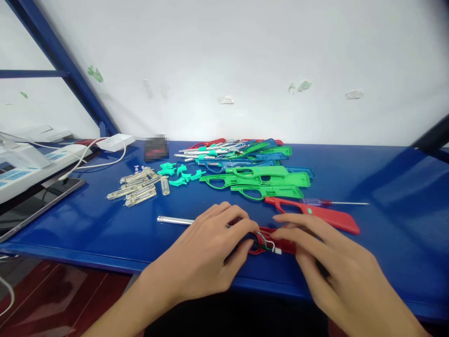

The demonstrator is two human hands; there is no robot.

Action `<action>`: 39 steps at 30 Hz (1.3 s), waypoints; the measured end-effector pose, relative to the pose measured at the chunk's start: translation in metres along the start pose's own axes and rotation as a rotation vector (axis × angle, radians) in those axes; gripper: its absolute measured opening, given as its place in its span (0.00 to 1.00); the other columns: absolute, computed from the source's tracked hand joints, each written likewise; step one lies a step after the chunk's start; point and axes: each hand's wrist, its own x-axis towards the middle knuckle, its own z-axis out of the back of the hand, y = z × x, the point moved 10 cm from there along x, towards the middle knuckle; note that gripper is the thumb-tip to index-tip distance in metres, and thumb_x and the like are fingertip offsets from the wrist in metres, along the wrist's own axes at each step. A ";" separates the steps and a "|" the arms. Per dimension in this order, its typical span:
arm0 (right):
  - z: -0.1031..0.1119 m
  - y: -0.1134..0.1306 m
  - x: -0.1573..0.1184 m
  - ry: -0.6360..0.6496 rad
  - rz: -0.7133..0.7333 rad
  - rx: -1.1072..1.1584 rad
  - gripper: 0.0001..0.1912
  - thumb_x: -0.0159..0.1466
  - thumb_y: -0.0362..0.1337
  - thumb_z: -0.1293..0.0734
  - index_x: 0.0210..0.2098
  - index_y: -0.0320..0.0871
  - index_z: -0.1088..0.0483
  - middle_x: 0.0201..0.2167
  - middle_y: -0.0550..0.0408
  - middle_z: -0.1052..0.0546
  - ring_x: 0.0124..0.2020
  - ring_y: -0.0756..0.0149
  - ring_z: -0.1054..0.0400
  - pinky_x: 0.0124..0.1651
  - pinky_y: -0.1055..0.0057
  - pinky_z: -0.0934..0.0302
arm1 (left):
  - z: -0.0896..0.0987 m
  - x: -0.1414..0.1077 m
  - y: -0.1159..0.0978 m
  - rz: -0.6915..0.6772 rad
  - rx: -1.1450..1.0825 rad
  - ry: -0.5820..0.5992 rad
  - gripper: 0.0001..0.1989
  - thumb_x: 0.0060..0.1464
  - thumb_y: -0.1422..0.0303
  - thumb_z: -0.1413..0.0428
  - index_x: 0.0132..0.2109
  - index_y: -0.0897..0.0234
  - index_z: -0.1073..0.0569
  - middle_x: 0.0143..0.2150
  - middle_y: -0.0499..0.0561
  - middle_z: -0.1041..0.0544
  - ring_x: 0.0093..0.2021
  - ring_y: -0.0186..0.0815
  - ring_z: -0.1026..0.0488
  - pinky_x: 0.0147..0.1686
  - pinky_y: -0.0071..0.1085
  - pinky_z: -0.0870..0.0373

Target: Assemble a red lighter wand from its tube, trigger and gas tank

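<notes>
The red shell (288,246) sits between both hands near the bench's (122,229) front edge. The left hand (213,248) grasps it; the right hand (329,250) touches its end, grip unclear. Probably light, stiff plastic: hold the rim, sparing the thin wires (269,242).

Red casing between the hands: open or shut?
Open: wires and a white end piece show at the red casing; another red shell lies apart.
</notes>
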 end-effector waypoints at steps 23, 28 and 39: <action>0.002 0.002 0.011 -0.009 -0.018 0.115 0.10 0.81 0.42 0.36 0.51 0.53 0.22 0.49 0.57 0.13 0.47 0.61 0.15 0.52 0.66 0.20 | -0.002 -0.001 0.002 0.016 0.024 0.009 0.13 0.76 0.73 0.48 0.61 0.62 0.25 0.53 0.55 0.21 0.52 0.45 0.25 0.56 0.46 0.26; -0.001 0.003 0.010 -0.001 -0.003 0.085 0.08 0.81 0.42 0.37 0.51 0.54 0.25 0.49 0.58 0.14 0.48 0.63 0.16 0.52 0.67 0.21 | -0.002 -0.002 0.002 0.018 0.023 0.009 0.13 0.76 0.73 0.48 0.61 0.62 0.25 0.53 0.55 0.21 0.52 0.45 0.25 0.57 0.45 0.26; -0.003 0.004 0.010 0.009 -0.009 0.088 0.06 0.82 0.41 0.37 0.52 0.54 0.28 0.48 0.60 0.15 0.47 0.64 0.17 0.52 0.68 0.23 | -0.003 -0.002 0.003 0.021 0.016 0.017 0.12 0.76 0.73 0.48 0.61 0.62 0.25 0.54 0.55 0.21 0.52 0.45 0.24 0.58 0.46 0.26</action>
